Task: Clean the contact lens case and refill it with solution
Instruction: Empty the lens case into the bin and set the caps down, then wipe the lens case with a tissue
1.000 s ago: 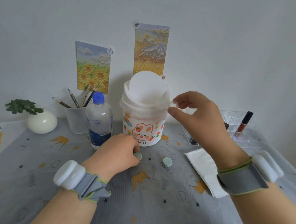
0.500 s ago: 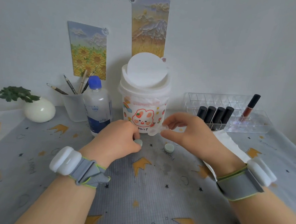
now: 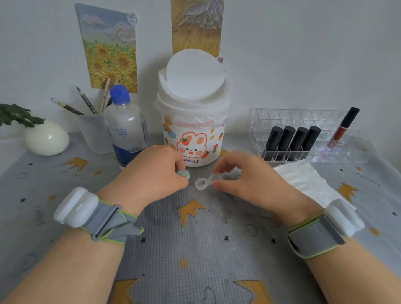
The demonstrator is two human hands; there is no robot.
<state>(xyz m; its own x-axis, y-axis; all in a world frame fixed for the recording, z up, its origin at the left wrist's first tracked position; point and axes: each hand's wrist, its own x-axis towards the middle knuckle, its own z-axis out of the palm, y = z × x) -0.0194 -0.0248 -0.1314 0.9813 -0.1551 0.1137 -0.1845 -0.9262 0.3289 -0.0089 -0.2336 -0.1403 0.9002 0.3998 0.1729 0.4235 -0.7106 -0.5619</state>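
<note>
Now, mid-frame, the left hand (image 3: 154,172) pinches a green cap (image 3: 183,174); the right hand (image 3: 254,179) pinches the clear lens case (image 3: 203,183).

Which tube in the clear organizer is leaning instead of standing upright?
The reddish lip gloss with the black cap, furthest right. It leans, alone, while the four black tubes stand upright side by side.

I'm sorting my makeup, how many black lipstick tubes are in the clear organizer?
4 black tubes stand side by side in the clear organizer's left compartments. The red-brown tube further right isn't counted.
</note>
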